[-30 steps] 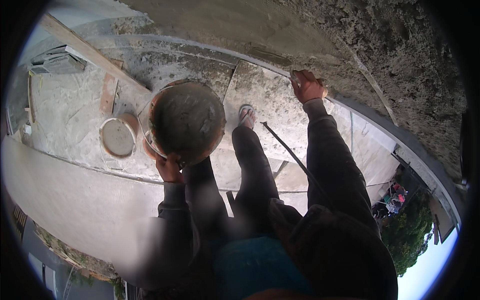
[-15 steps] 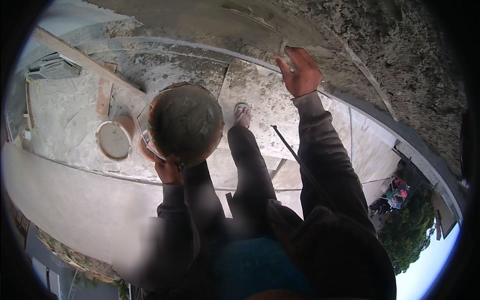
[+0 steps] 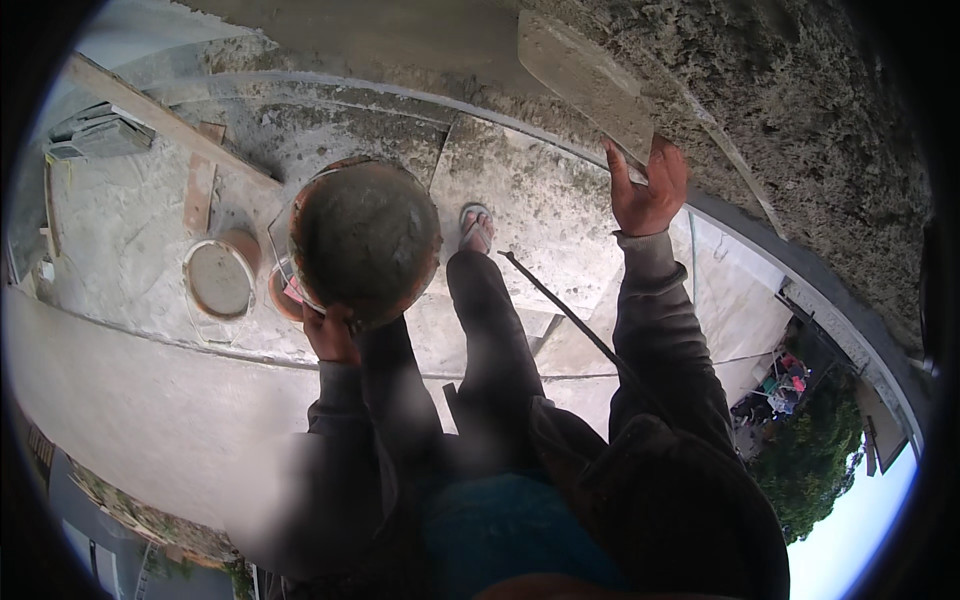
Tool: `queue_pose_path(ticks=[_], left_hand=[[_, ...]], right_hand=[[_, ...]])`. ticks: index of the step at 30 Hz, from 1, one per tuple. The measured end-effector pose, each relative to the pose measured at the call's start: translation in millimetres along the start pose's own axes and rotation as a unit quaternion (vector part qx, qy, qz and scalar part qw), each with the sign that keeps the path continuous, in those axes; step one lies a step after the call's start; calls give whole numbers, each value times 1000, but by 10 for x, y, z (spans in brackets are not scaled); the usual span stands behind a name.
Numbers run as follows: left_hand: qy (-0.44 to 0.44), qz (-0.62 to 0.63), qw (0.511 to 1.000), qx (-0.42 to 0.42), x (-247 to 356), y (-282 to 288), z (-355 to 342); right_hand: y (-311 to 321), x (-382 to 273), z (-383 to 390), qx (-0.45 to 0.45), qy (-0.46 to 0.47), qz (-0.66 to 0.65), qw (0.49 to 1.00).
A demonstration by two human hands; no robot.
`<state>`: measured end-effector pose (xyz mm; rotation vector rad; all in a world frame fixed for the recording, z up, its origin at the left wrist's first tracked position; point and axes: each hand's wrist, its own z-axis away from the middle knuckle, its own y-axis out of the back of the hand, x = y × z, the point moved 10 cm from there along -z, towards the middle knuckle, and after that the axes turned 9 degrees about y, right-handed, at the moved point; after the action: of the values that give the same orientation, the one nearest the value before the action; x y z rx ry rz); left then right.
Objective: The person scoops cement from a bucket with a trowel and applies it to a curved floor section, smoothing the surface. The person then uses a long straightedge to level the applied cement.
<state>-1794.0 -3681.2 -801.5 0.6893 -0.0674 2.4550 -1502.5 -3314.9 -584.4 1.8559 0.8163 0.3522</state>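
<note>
My left hand grips the near rim of an orange bucket, holding it up in front of my leg. Grey wet mortar shows inside the bucket. Out to the right, my right hand is closed on the near end of a flat, rectangular plastering float. The float's broad, mortar-smeared face is tilted into view beside the wall. Its grip is hidden by my fingers. Behind it the wall is smooth with wet mortar on one side and rough plaster on the other.
A second bucket with grey contents stands on the floor at left, beside a smaller reddish container. A long plank slants across the upper left, near stacked grey slabs. A thin dark rod crosses near my right arm.
My right hand has shifted right and slightly nearer, and the float has turned from edge-on to show its broad face. The bucket in my left hand has moved slightly left.
</note>
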Motion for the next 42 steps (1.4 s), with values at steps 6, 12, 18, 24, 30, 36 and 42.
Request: queue_pose_path(ticks=[6,12,18,24,30,36,42], left_hand=[[5,4,1000,-13,-12,0,-85],[-5,-17,1000,-7,29,6,-176],[11,0,999,-47,-20,-58,-333],[-20,-56,997,-58,20,-436,-855],[-127,-182,974,-33,-131,-766,-1845],[-122,-256,959,-17,-222,-585,-3025],[-1,-266,964,28,-318,225,-3950]], right_hand=[[-1270,89,541,-149,34,20,988],[-1756,218,174,-162,-55,-21,985],[-984,-210,-1,-26,-17,-96,995],[-1817,-1205,1227,-404,10,-125,906],[-3022,-1373,1779,-542,-96,-104,828],[-3722,-1833,1553,-543,-71,-145,824],[-4274,-2549,1703,-543,-35,-182,819]])
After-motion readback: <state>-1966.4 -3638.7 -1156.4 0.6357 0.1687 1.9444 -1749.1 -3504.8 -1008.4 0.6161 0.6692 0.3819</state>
